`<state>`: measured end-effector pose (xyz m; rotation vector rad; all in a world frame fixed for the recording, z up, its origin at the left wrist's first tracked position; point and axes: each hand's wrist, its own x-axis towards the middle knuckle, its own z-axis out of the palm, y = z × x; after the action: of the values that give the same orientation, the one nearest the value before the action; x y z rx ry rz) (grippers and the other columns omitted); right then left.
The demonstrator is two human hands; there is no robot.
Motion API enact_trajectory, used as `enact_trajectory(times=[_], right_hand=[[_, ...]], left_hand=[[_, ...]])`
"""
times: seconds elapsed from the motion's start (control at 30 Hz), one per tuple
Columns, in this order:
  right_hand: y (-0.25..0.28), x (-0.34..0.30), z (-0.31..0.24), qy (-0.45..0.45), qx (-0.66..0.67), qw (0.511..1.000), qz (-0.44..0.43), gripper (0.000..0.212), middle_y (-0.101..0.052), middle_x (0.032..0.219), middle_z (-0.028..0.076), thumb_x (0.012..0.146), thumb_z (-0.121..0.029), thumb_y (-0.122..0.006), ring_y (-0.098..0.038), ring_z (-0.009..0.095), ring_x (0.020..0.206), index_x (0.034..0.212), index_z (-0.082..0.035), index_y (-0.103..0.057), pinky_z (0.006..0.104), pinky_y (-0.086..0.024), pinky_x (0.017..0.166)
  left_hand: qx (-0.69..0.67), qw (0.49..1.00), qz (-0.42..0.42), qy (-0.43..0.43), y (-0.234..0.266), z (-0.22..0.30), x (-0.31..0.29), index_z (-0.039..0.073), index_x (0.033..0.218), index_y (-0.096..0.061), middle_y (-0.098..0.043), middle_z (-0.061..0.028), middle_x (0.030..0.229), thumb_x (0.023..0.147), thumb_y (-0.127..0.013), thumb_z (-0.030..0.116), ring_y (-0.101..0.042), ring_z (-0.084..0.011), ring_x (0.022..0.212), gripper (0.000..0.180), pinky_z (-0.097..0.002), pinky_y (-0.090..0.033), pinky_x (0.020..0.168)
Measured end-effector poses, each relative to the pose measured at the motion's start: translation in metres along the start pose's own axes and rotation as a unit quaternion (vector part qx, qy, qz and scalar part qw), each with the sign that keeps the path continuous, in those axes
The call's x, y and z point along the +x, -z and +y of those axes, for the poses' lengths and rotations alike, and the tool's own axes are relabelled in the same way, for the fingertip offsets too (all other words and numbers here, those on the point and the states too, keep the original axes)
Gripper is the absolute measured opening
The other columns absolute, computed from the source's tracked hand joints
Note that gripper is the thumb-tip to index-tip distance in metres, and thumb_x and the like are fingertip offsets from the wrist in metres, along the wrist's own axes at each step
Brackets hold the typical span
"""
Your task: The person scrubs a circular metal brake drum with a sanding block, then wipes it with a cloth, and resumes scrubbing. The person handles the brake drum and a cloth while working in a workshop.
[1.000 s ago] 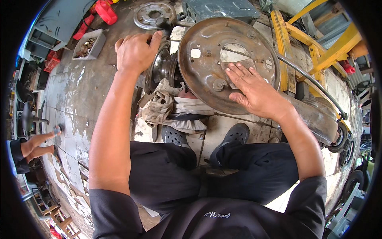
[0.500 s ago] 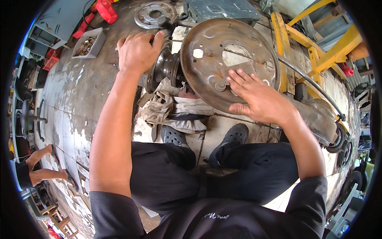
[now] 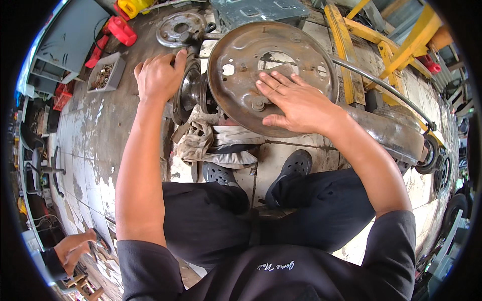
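Observation:
A brown, rust-stained round brake backing plate [image 3: 236, 45] stands tilted before me, with several holes and bolts in it. Flat on its face lies my right hand [image 3: 296, 103], fingers stretched out. Beyond its fingertips a thin brownish sheet [image 3: 284, 67] overlaps the plate's central hole; what kind it is cannot be made out. To the left, my left hand [image 3: 159, 79] is curled over the outer side of a dark metal hub [image 3: 190, 93] beside the plate. Its thumb points up, and its fingertips are hidden.
Beige cloth [image 3: 197, 143] lies below the hub. A metal disc [image 3: 173, 22] and a grey case [image 3: 256, 12] are beyond. A grey bin [image 3: 108, 75] stands at left, a yellow frame [image 3: 344, 50] at right. Another person's legs [image 3: 75, 248] show at lower left.
My right hand has slid forward and a little left across the plate, and the thin sheet now covers more of the hole. My left hand keeps its hold. The view has shifted slightly.

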<state>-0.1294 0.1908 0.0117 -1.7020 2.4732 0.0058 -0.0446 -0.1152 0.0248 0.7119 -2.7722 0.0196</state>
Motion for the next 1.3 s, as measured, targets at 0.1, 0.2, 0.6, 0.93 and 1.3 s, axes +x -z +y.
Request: enact_trajectory(times=[0.1, 0.2, 0.6, 0.93, 1.3], right_hand=[[0.005, -0.010, 0.000, 0.000, 0.017, 0.999, -0.033, 0.084, -0.026, 0.164, 0.009, 0.097, -0.067, -0.040, -0.024, 0.030, 0.151, 0.157, -0.008, -0.029, 0.0502, -0.023, 0.123], [0.005, -0.013, 0.002, 0.001, 0.006, 0.999, -0.034, 0.085, -0.026, 0.164, 0.009, 0.097, -0.068, -0.039, -0.024, 0.030, 0.151, 0.157, -0.008, -0.029, 0.0501, -0.023, 0.123], [0.002, -0.027, 0.003, -0.004, 0.011, 1.000, -0.013, 0.084, -0.028, 0.164, 0.008, 0.097, -0.069, -0.037, -0.025, 0.030, 0.151, 0.155, -0.008, -0.034, 0.0508, -0.021, 0.123], [0.013, -0.029, -0.003, -0.025, -0.008, 0.999, -0.039, 0.082, -0.033, 0.161, 0.011, 0.097, -0.067, -0.040, -0.029, 0.029, 0.150, 0.153, -0.006, -0.038, 0.0511, -0.023, 0.122], [0.008, -0.033, -0.009, -0.016, -0.009, 1.000, 0.011, 0.077, -0.041, 0.156, 0.016, 0.096, -0.060, -0.049, -0.038, 0.033, 0.144, 0.147, -0.002, -0.046, 0.0512, -0.029, 0.119]], left_hand=[[-0.004, 1.000, -0.001, -0.001, -0.002, -0.003, -0.002, 0.010, 0.104, -0.075, -0.071, -0.0145, 0.113, 0.101, -0.042, 0.053, -0.061, -0.0336, 0.115, 0.055, -0.0472, -0.037, 0.106], [0.007, 1.000, -0.009, -0.008, -0.002, -0.001, 0.001, 0.010, 0.104, -0.075, -0.070, -0.0147, 0.114, 0.101, -0.042, 0.053, -0.061, -0.0338, 0.115, 0.055, -0.0478, -0.037, 0.105], [-0.005, 1.000, -0.002, 0.002, -0.001, 0.001, 0.003, 0.012, 0.102, -0.077, -0.072, -0.0119, 0.111, 0.100, -0.040, 0.054, -0.060, -0.0310, 0.117, 0.057, -0.0505, -0.032, 0.110], [-0.019, 1.000, 0.016, -0.003, -0.004, -0.001, 0.003, 0.010, 0.098, -0.076, -0.073, -0.0129, 0.108, 0.100, -0.040, 0.055, -0.060, -0.0321, 0.116, 0.058, -0.0500, -0.032, 0.110], [-0.016, 1.000, -0.018, 0.006, 0.000, 0.000, 0.002, 0.008, 0.104, -0.075, -0.071, -0.0164, 0.113, 0.100, -0.040, 0.057, -0.060, -0.0340, 0.117, 0.061, -0.0494, -0.034, 0.108]])
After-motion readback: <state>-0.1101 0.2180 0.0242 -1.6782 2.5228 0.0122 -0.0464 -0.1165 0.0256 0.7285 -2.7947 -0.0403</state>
